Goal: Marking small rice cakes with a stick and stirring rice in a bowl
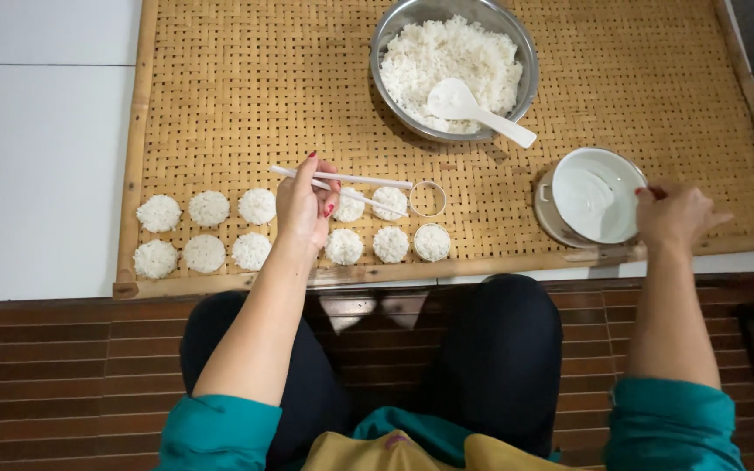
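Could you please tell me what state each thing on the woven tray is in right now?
Metal bowl: full of cooked rice, white spoon resting in it.
Metal ring: empty, on the tray.
Rice cakes: shaped, in two rows.
Chopsticks: held in left hand.
White bowl: open, right hand at its rim.

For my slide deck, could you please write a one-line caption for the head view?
Left hand holds white chopsticks over rice discs on a woven tray; right hand touches a white bowl.
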